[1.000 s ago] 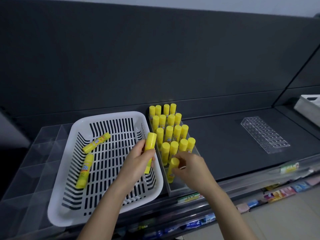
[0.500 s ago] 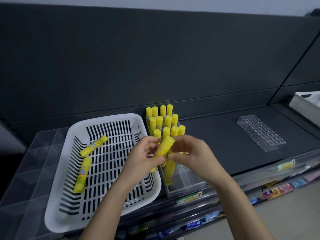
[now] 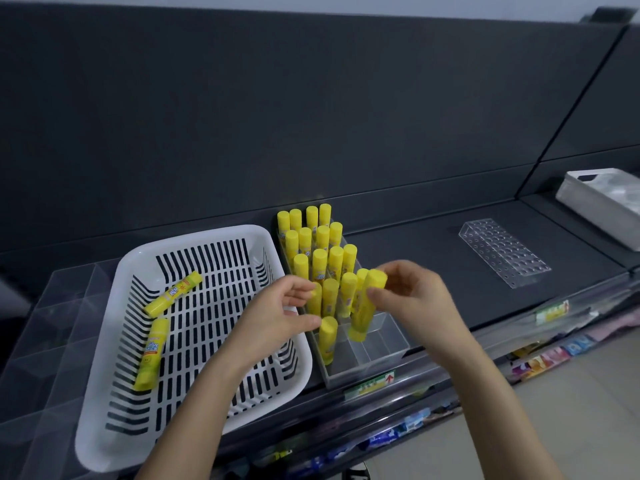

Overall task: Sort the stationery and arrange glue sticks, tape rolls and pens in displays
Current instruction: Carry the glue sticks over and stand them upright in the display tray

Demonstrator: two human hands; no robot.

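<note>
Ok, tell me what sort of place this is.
Probably a stationery shop: glue sticks standing in a clear display box, price labels on the shelf edge, packaged goods on shelves below.

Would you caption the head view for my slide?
Right hand holds glue stick over display tray; two more lie in the basket.

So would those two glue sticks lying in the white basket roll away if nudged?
Probably a little: the glue sticks are round tubes lying on their sides, though the slotted floor of the basket may catch them. They look stiff, likely hard plastic. Probably light too, since the right hand holds a similar stick between fingertips.
</note>
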